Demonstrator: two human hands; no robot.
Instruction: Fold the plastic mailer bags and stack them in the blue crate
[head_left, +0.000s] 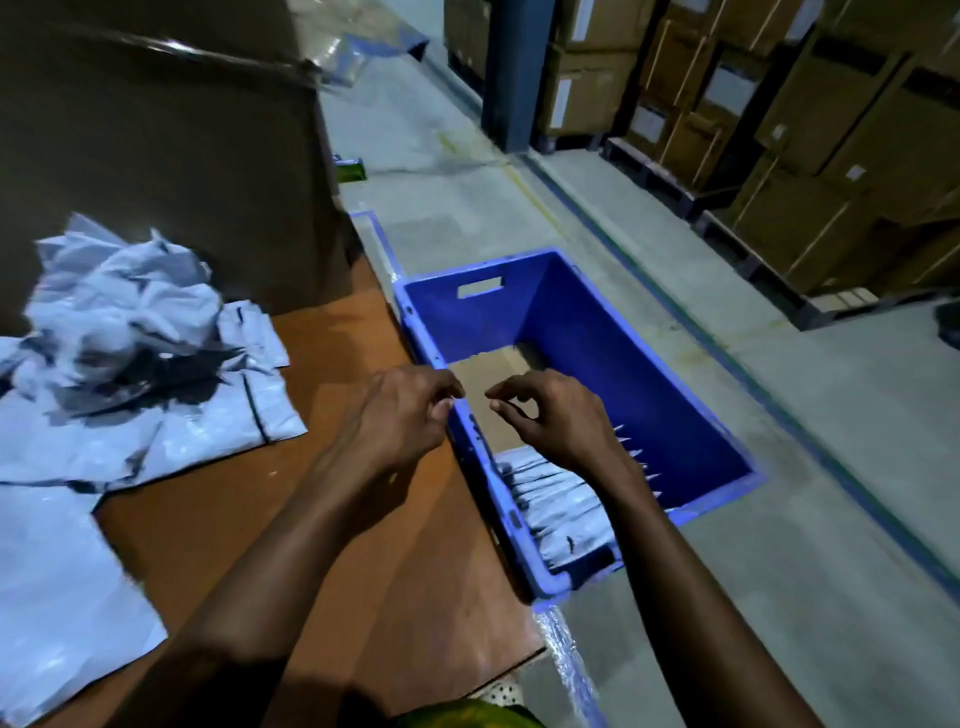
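Folded mailer bags (550, 501) in blue crate (639, 374), below right hand (563, 421), untouched.

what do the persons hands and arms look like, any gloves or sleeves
The left hand and right hand are bare: no gloves, and no rings, watch or bands show. The forearms are bare too, with no sleeves in view down to the bottom edge. The only clothing that shows is a bit of green and yellow clothing at the bottom of the picture.
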